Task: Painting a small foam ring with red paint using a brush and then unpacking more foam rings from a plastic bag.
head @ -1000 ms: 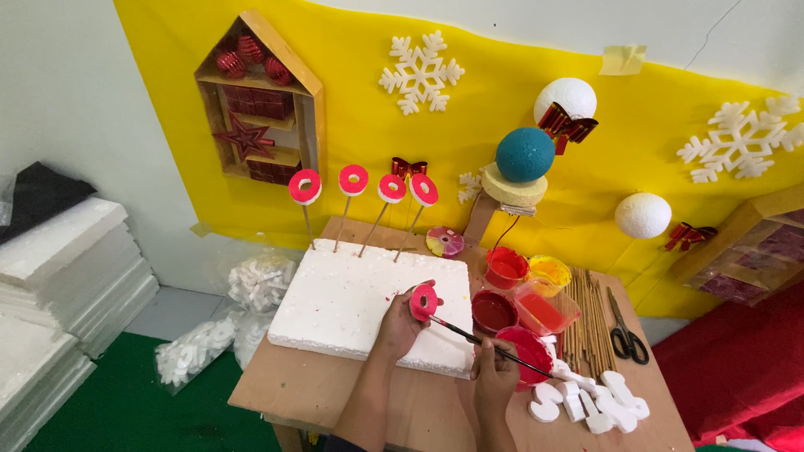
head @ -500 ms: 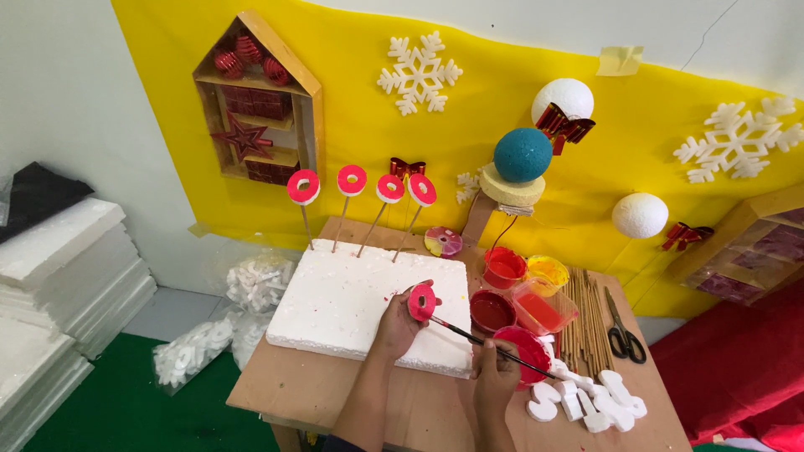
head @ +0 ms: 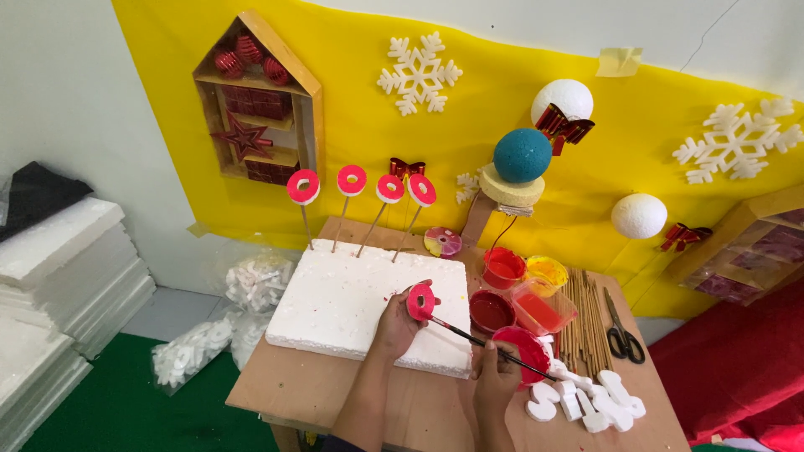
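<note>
A red ring (head: 420, 300) is pinched between the fingers of the left hand (head: 394, 325), held just above the near right part of the white foam board (head: 335, 305). A paintbrush (head: 481, 339) is gripped by the closed fingers of the right hand (head: 494, 381), its tip laid against the ring's lower edge. Just right of those fingers a red paint pot (head: 523, 345) is seen, more pots (head: 502, 268) beyond it. Farther from the fingers, 4 red rings on sticks (head: 362, 186) are stuck upright in the board's far edge. White foam cutouts (head: 586, 400) are scattered right of the right hand.
</note>
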